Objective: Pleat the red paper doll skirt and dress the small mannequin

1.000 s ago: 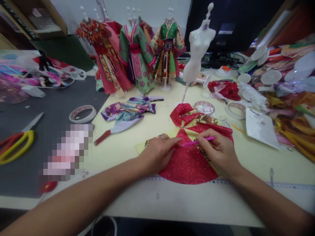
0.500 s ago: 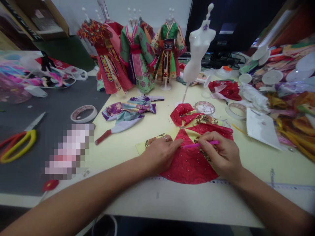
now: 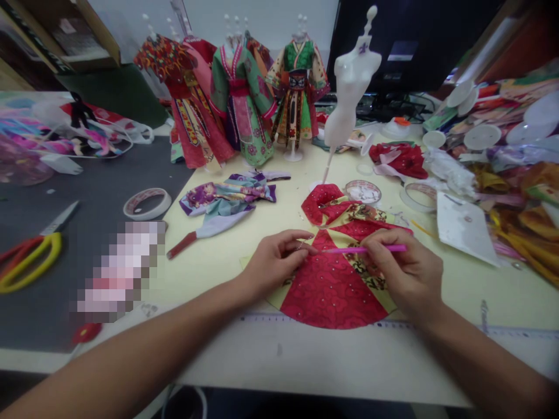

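The right hand [image 3: 404, 270] pinches a thin pink stick [image 3: 364, 249] firmly; the left hand [image 3: 277, 262] curls just beside its tip, above a red patterned fabric fan [image 3: 332, 285] — any hold there cannot be told.

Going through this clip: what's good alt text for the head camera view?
A right hand holds a slim pink stick over a red patterned fan-shaped fabric piece on a pale yellow table, the left hand close to the stick's far end. A miniature green-and-pink gown and white plastic dress form stand beyond.
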`<action>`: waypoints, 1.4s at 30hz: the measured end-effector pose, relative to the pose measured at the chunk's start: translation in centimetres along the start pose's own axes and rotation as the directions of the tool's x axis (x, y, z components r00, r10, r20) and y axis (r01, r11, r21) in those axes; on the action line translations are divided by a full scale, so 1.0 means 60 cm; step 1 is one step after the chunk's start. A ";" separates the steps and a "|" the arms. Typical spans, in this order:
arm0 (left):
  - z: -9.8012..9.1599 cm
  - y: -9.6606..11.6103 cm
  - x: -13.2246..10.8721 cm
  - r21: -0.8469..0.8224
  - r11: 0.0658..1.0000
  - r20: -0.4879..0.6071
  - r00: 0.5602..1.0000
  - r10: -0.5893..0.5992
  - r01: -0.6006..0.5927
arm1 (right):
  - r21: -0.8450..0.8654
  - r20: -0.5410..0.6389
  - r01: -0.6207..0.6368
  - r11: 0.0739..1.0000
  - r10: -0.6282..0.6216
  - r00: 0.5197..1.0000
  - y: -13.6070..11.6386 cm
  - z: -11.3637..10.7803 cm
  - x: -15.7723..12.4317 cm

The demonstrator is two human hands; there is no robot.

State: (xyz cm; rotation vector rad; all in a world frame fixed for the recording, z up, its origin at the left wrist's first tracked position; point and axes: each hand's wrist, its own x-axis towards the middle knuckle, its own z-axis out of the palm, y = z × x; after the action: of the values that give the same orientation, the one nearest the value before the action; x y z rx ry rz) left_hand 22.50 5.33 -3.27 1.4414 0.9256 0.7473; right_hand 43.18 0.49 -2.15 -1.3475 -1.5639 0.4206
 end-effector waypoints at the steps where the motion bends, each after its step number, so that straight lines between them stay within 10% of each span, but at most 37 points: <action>1: 0.000 0.004 0.000 -0.089 0.994 -0.005 0.998 -0.057 0.057 | 0.018 -0.022 -0.013 1.000 0.013 1.000 -0.001 0.000 -0.001; 7: 0.002 0.016 -0.002 -0.296 0.934 -0.016 0.977 -0.211 0.197 | 0.068 0.061 0.145 0.987 -0.149 0.987 0.000 0.009 -0.004; 21: 0.030 0.008 -0.020 -0.397 0.870 0.195 0.953 -0.232 0.293 | -0.216 0.251 0.609 0.763 -0.559 0.790 0.008 0.034 -0.006; 37: 0.035 0.018 -0.025 -0.320 0.894 0.164 0.948 -0.274 0.314 | -0.382 0.361 0.776 0.502 -0.692 0.625 0.007 0.033 -0.013; 42: 0.027 0.018 -0.024 -0.345 0.879 0.174 0.942 -0.286 0.330 | -0.348 0.304 0.728 0.591 -0.664 0.684 0.005 0.035 -0.011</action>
State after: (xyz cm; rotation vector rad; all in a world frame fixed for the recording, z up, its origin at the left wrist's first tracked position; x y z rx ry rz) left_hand 23.33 3.32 -2.21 0.9644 0.8439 0.5532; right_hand 41.53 0.71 -3.62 -0.8908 -2.2577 -0.3815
